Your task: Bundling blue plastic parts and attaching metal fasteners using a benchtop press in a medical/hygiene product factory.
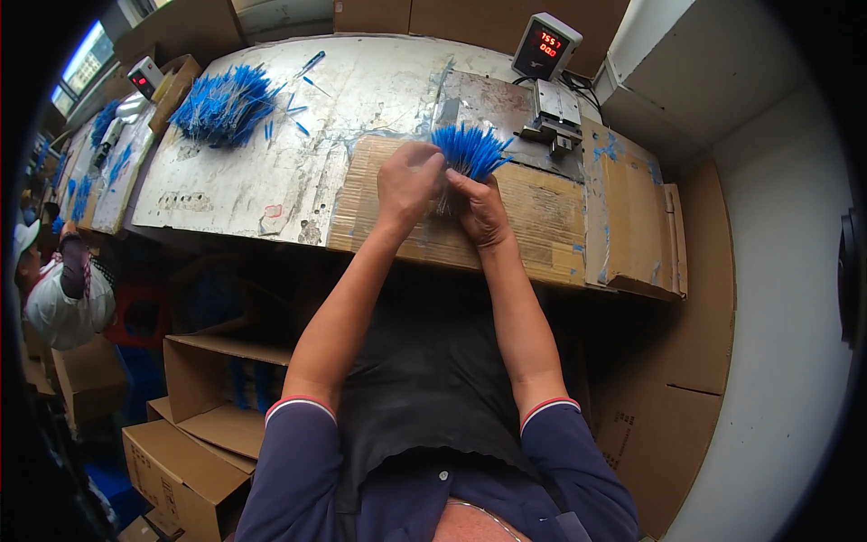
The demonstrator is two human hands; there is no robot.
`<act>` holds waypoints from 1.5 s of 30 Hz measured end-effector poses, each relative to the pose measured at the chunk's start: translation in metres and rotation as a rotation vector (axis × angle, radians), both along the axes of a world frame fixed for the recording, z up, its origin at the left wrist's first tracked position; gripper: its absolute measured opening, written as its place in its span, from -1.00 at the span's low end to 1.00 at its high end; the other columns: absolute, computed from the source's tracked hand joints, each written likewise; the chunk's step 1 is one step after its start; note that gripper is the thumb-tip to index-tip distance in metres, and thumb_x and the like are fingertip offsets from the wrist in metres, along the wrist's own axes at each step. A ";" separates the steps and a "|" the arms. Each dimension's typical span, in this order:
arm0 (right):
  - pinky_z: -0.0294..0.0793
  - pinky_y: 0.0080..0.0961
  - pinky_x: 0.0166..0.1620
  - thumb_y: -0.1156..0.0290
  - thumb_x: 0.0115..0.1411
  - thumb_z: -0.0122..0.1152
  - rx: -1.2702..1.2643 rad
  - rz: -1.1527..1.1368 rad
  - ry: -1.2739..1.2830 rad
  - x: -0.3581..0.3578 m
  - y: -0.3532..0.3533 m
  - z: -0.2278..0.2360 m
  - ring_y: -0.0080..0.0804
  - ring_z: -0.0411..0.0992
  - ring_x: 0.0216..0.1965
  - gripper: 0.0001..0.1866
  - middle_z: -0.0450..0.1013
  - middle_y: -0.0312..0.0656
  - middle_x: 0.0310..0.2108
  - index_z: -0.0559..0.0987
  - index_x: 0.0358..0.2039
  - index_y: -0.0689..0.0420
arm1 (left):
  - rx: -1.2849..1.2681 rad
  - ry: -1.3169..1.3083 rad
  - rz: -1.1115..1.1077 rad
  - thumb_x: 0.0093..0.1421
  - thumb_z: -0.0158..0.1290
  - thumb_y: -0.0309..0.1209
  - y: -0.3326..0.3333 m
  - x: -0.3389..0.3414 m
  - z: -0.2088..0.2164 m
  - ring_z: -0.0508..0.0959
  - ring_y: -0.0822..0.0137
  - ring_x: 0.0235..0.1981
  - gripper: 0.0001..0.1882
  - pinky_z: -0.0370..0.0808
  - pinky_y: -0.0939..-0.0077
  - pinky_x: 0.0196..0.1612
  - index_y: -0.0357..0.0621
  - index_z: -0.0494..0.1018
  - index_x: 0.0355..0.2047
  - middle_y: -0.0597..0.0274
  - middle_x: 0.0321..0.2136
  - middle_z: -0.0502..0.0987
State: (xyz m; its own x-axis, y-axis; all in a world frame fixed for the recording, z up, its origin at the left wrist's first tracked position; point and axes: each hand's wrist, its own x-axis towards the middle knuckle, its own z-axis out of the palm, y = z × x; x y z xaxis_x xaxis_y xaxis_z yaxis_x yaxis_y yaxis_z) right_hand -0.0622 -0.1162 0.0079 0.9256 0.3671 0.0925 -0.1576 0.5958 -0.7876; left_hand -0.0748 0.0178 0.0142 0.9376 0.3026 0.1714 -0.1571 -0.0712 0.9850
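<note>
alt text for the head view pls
A person's right hand holds a bundle of thin blue-topped pieces over cardboard on a worn workbench, the left hand close beside it. A larger blue pile lies to the left; a red-lit display box stands back right.

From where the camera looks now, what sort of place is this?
Probably an assembly workshop: a worn workbench bears a pile of thin blue pieces, a device with a red display stands at its back, and another person is at a neighbouring bench.
</note>
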 end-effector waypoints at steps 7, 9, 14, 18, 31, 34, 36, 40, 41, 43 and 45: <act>0.54 -0.31 -0.18 0.38 0.26 0.08 0.232 0.150 0.174 0.015 -0.017 -0.021 -0.29 0.50 -0.31 -0.70 0.56 -0.06 -0.26 0.56 -0.11 0.34 | -0.174 0.103 -0.017 0.32 0.15 -0.44 -0.004 -0.007 0.014 0.58 0.48 -0.30 -0.76 0.54 0.56 -0.25 -0.31 0.52 -0.07 0.23 -0.27 0.61; 0.52 -0.28 -0.15 0.35 0.26 0.06 0.267 0.210 0.183 0.021 -0.020 -0.027 -0.25 0.50 -0.31 -0.67 0.56 -0.01 -0.26 0.57 -0.15 0.39 | -0.038 0.055 -0.004 0.36 0.11 -0.37 0.002 0.002 -0.006 0.58 0.46 -0.24 -0.72 0.54 0.53 -0.20 -0.29 0.50 -0.02 0.23 -0.22 0.61; 0.50 -0.32 -0.18 0.44 0.23 0.12 0.354 0.201 0.188 0.018 -0.023 -0.024 -0.29 0.48 -0.34 -0.66 0.56 0.01 -0.23 0.53 -0.04 0.38 | -0.284 0.129 -0.136 0.44 0.01 -0.24 -0.003 -0.001 -0.004 0.58 0.46 -0.26 -0.68 0.53 0.56 -0.23 -0.26 0.50 -0.02 0.26 -0.24 0.58; 0.52 -0.35 -0.16 0.54 0.16 0.17 0.153 0.078 0.074 0.013 -0.017 -0.016 -0.33 0.49 -0.34 -0.66 0.57 -0.06 -0.25 0.54 -0.04 0.34 | -0.470 0.136 -0.369 0.48 -0.08 -0.14 0.001 0.006 -0.005 0.52 0.52 -0.38 -0.62 0.46 0.63 -0.34 -0.20 0.48 0.00 0.37 -0.37 0.50; 0.57 -0.41 -0.27 0.63 0.16 0.17 -0.100 -0.051 -0.103 0.007 -0.010 0.016 -0.37 0.52 -0.35 -0.70 0.56 -0.17 -0.29 0.57 -0.06 0.22 | -0.433 -0.064 -0.541 0.52 -0.20 -0.15 0.007 0.006 0.026 0.49 0.49 -0.30 -0.51 0.43 0.61 -0.34 -0.26 0.36 0.23 0.33 -0.23 0.54; 0.58 -0.41 -0.28 0.65 0.16 0.21 -0.204 -0.062 -0.163 0.010 -0.009 0.019 -0.38 0.53 -0.37 -0.72 0.56 -0.17 -0.31 0.58 -0.09 0.23 | -0.449 -0.163 -0.568 0.52 -0.23 -0.12 0.010 0.008 0.026 0.54 0.44 -0.21 -0.47 0.50 0.55 -0.22 -0.29 0.31 0.28 0.24 -0.11 0.56; 0.58 -0.41 -0.29 0.65 0.16 0.23 -0.251 -0.057 -0.161 0.010 -0.007 0.017 -0.39 0.53 -0.39 -0.73 0.56 -0.17 -0.33 0.58 -0.10 0.24 | -0.510 -0.081 -0.396 0.49 -0.11 -0.19 0.010 0.009 0.025 0.55 0.42 -0.14 -0.53 0.52 0.54 -0.12 -0.30 0.36 0.21 0.22 -0.09 0.56; 0.57 -0.44 -0.33 0.61 0.21 0.24 -0.164 -0.028 0.061 0.009 -0.005 0.000 -0.42 0.53 -0.42 -0.80 0.57 -0.16 -0.34 0.57 -0.13 0.28 | -0.152 -0.021 0.117 0.31 0.16 -0.42 0.005 0.010 0.002 0.58 0.45 -0.21 -0.73 0.55 0.57 -0.16 -0.29 0.50 -0.03 0.21 -0.17 0.61; 0.57 -0.45 -0.34 0.61 0.22 0.25 -0.149 -0.023 0.101 0.010 -0.006 -0.006 -0.43 0.52 -0.43 -0.80 0.57 -0.15 -0.34 0.57 -0.13 0.29 | -0.153 -0.017 0.117 0.31 0.16 -0.42 0.005 0.008 -0.004 0.58 0.45 -0.21 -0.73 0.55 0.57 -0.16 -0.29 0.50 -0.03 0.21 -0.17 0.61; 0.57 -0.45 -0.31 0.61 0.22 0.25 -0.146 -0.014 0.102 0.012 -0.010 -0.007 -0.43 0.53 -0.39 -0.79 0.57 -0.16 -0.30 0.57 -0.12 0.29 | 0.080 -0.076 0.110 0.29 0.19 -0.44 0.001 -0.002 -0.004 0.61 0.48 -0.32 -0.83 0.57 0.57 -0.21 -0.26 0.57 -0.16 0.25 -0.34 0.63; 0.58 -0.45 -0.27 0.61 0.22 0.25 -0.140 0.003 0.097 0.013 -0.009 -0.009 -0.43 0.53 -0.35 -0.78 0.57 -0.17 -0.27 0.57 -0.10 0.28 | 0.054 -0.079 0.107 0.25 0.21 -0.46 -0.006 -0.003 -0.005 0.62 0.49 -0.39 -0.88 0.57 0.58 -0.25 -0.25 0.60 -0.26 0.28 -0.45 0.63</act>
